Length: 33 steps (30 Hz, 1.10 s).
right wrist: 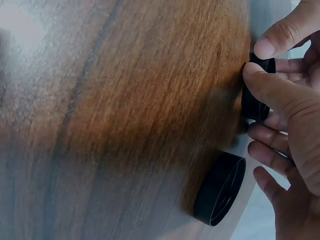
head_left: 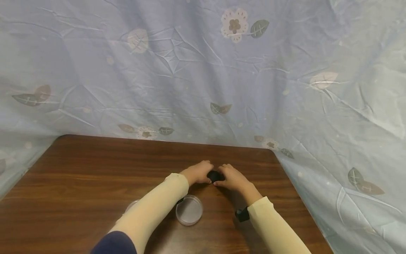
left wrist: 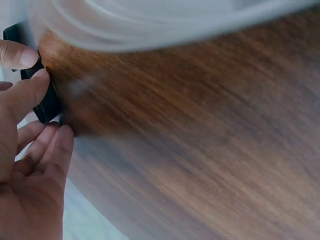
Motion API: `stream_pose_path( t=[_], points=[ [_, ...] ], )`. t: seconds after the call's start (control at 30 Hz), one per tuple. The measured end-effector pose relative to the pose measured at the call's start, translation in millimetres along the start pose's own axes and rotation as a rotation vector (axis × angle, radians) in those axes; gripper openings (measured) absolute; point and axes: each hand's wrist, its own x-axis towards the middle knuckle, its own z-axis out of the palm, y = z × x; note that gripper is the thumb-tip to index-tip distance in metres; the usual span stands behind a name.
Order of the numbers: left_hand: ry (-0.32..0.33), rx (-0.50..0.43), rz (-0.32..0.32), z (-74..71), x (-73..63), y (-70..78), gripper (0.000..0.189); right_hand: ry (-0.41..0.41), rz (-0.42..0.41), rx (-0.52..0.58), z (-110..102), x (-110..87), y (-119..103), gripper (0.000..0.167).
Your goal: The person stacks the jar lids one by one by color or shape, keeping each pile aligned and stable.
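Observation:
Both hands meet at a round black lid [head_left: 215, 176] toward the far right part of the table. My left hand [head_left: 200, 171] pinches its left side, thumb in front and fingers behind. From the other side my right hand [head_left: 234, 178] holds it between thumb and fingers. The right wrist view shows the lid [right wrist: 256, 100] on edge between the thumbs, with a second, hollow black lid [right wrist: 220, 190] beside it on the table. That second lid is not visible in the head view. The left wrist view shows the held lid [left wrist: 47, 102] partly covered by fingers.
A clear round dish [head_left: 189, 210] lies on the brown wooden table [head_left: 104, 169] between the forearms. Another clear dish [head_left: 131, 204] is mostly hidden behind the left sleeve. Patterned pale curtain [head_left: 190, 88] surrounds the table's back and sides.

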Motion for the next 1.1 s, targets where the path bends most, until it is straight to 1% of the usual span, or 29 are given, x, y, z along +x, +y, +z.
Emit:
stream_pose_path(
  t=[0.07, 0.17, 0.37, 0.43, 0.5, 0.57, 0.73, 0.8, 0.9, 1.03, 1.1],
  points=[
    [0.004, -0.014, 0.007, -0.3, -1.4, -0.3, 0.052, 0.011, -0.021, 0.025, 1, -0.6, 3, 0.049],
    [0.025, -0.064, 0.042, -2.2, -5.0, -0.9, 0.051, 0.045, -0.058, 0.080, 1, -2.7, 8, 0.048],
    [0.152, -0.232, 0.146, -10.5, -15.0, -2.3, 0.042, 0.149, -0.096, 0.264, 0, -12.0, 14, 0.048],
    [0.176, -0.277, 0.164, -13.9, -18.7, -1.7, 0.042, 0.173, -0.090, 0.325, 1, -16.8, 14, 0.051],
    [0.186, -0.314, 0.177, -16.8, -22.2, -0.1, 0.044, 0.197, -0.079, 0.367, 2, -22.0, 13, 0.053],
    [0.179, -0.348, 0.187, -18.8, -25.5, 1.8, 0.046, 0.215, -0.060, 0.405, 4, -28.2, 11, 0.055],
    [0.136, -0.425, 0.218, -20.4, -36.7, 7.9, 0.046, 0.238, -0.051, 0.472, 8, -45.6, 7, 0.054],
    [0.120, -0.436, 0.226, -21.1, -41.7, 9.9, 0.047, 0.237, -0.065, 0.487, 8, -51.3, 6, 0.053],
    [0.112, -0.448, 0.238, -21.5, -46.6, 12.7, 0.047, 0.231, -0.075, 0.493, 6, -58.3, 4, 0.052],
    [0.100, -0.454, 0.255, -19.2, -48.6, 18.1, 0.045, 0.222, -0.087, 0.489, 5, -68.0, 4, 0.051],
    [0.081, -0.444, 0.263, -17.1, -49.2, 21.9, 0.044, 0.214, -0.095, 0.492, 6, -73.8, 5, 0.052]
  ],
)
